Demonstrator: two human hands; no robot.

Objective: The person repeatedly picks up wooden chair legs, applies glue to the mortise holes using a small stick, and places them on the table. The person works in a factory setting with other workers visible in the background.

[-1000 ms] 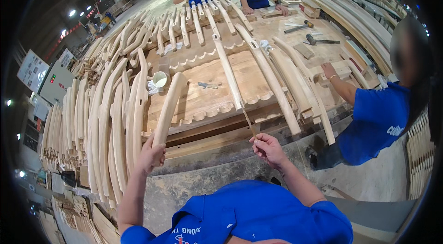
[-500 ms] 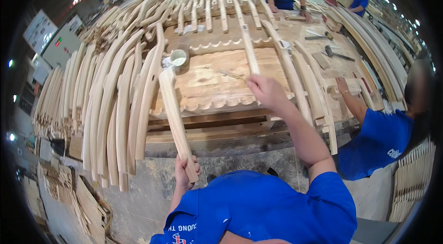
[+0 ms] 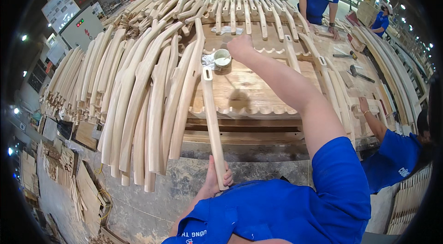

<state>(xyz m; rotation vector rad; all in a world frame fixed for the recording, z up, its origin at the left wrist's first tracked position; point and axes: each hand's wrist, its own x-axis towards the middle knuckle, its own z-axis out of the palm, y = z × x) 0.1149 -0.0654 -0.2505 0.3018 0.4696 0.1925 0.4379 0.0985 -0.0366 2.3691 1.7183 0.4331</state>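
Observation:
My left hand (image 3: 218, 177) is wrapped round the lower end of a pale wooden chair leg (image 3: 213, 122). The leg tilts away from me over the bench edge, and a slot shows in its far end. Beyond that end stands a small cup (image 3: 222, 58) with whitish stuff in it, beside a crumpled white cloth (image 3: 208, 61). My right hand (image 3: 241, 46) is closed just above and right of the cup, my forearm reaching across the bench. The thin brush it held a moment ago is hidden by the fist now.
Many curved wooden legs (image 3: 154, 73) lean along the bench's left side. More lie in a row (image 3: 263, 18) at the back. Scalloped wooden strips (image 3: 244, 111) cross the bench (image 3: 272, 92). A mallet (image 3: 360, 73) lies right, near a co-worker's arm (image 3: 374, 122); other people stand behind.
My right hand has moved from the middle of the bench, away and left, to the cup. The leg in my left hand stands more upright, and the view has shifted left.

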